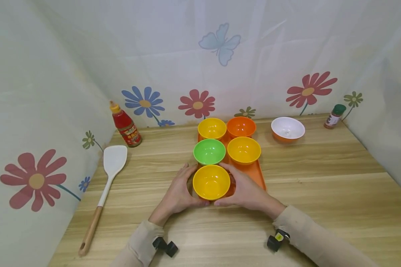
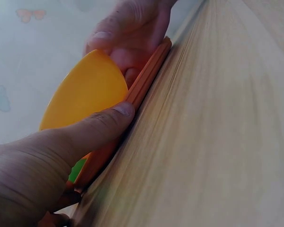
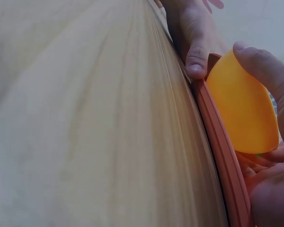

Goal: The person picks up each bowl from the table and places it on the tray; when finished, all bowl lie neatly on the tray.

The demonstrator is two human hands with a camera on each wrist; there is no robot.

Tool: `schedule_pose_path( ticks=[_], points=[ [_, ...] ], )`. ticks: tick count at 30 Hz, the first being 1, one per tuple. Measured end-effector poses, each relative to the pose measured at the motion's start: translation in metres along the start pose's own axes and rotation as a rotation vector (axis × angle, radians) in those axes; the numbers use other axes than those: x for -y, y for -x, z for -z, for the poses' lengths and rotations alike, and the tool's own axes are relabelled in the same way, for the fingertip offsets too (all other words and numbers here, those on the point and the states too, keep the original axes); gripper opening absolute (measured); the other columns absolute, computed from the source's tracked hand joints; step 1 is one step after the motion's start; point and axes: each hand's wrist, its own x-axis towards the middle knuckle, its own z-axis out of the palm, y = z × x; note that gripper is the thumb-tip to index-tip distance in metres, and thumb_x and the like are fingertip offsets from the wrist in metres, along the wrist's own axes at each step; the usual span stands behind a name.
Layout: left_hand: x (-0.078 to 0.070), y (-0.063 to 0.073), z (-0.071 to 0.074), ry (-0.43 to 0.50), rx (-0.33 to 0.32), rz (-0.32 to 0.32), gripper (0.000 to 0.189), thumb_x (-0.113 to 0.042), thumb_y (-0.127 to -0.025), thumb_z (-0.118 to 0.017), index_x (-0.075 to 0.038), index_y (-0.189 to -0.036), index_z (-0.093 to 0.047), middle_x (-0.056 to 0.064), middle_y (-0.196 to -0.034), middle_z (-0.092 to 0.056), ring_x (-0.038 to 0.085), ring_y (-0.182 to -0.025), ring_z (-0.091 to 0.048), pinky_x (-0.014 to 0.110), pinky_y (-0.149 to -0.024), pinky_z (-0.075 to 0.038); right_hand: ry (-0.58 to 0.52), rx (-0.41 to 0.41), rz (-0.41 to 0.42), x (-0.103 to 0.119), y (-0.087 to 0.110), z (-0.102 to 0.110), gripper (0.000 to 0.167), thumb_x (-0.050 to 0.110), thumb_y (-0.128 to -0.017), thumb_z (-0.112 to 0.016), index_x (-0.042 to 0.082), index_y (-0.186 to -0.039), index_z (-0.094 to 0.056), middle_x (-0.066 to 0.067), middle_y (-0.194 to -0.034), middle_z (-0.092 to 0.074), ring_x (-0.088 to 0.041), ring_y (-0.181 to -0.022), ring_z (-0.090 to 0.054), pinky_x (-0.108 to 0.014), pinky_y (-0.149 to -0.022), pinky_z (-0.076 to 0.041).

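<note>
A yellow bowl (image 1: 211, 182) sits at the near end of an orange tray (image 1: 254, 172) on the wooden table (image 1: 320, 178). The left hand (image 1: 178, 193) and right hand (image 1: 245, 191) cup it from either side, fingers curved around its wall and thumbs at the tray's near edge. Behind it stand a green bowl (image 1: 209, 151) and three more bowls.

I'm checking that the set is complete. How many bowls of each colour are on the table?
Yellow bowls: 3
Green bowl: 1
Orange bowl: 1
White-inside bowl: 1
Total: 6 bowls. Both hands, left hand and right hand, hold the nearest yellow one.
</note>
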Motion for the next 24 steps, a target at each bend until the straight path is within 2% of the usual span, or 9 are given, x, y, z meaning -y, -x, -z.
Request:
schedule_pose_path(
  ticks=[7, 14, 20, 24],
  points=[
    [-0.001, 0.0, 0.0, 0.004, 0.004, 0.006, 0.125, -0.056, -0.067, -0.107, -0.028, -0.17, -0.043, -0.004, -0.174, -0.046, 0.04, -0.171, -0.017, 0.071, -0.135, -0.015, -0.028, -0.011, 0.008, 0.004, 0.0, 0.006, 0.119, 0.043, -0.079, -0.104, 0.019, -0.172, -0.035, 0.002, -0.168, -0.05, -0.025, -0.147, -0.058, -0.055, -0.125, -0.048],
    [-0.002, 0.001, 0.001, 0.003, 0.0, 0.013, 0.125, -0.054, -0.067, -0.107, -0.026, -0.17, -0.043, -0.002, -0.174, -0.046, 0.04, -0.171, -0.017, 0.071, -0.135, -0.016, -0.03, -0.048, 0.028, 0.012, 0.001, 0.014, 0.121, 0.043, -0.079, -0.103, 0.013, -0.173, -0.033, -0.001, -0.162, -0.056, -0.024, -0.147, -0.059, -0.052, -0.124, -0.049],
    [-0.003, 0.0, 0.001, -0.003, -0.001, 0.011, 0.127, -0.054, -0.066, -0.108, -0.023, -0.171, -0.043, -0.001, -0.175, -0.045, 0.04, -0.171, -0.018, 0.071, -0.135, -0.018, -0.081, -0.115, 0.086, 0.019, 0.001, 0.031, 0.107, 0.031, -0.083, -0.102, 0.014, -0.168, -0.041, -0.012, -0.158, -0.059, -0.034, -0.142, -0.063, -0.059, -0.12, -0.052],
    [-0.003, 0.0, 0.0, -0.004, 0.003, 0.013, 0.127, -0.053, -0.065, -0.108, -0.024, -0.171, -0.044, -0.001, -0.174, -0.046, 0.04, -0.171, -0.017, 0.07, -0.135, -0.018, -0.098, -0.169, 0.131, 0.021, 0.001, 0.049, 0.099, 0.025, -0.086, -0.1, 0.017, -0.167, -0.043, -0.012, -0.159, -0.057, -0.038, -0.144, -0.06, -0.063, -0.12, -0.051]
  ],
)
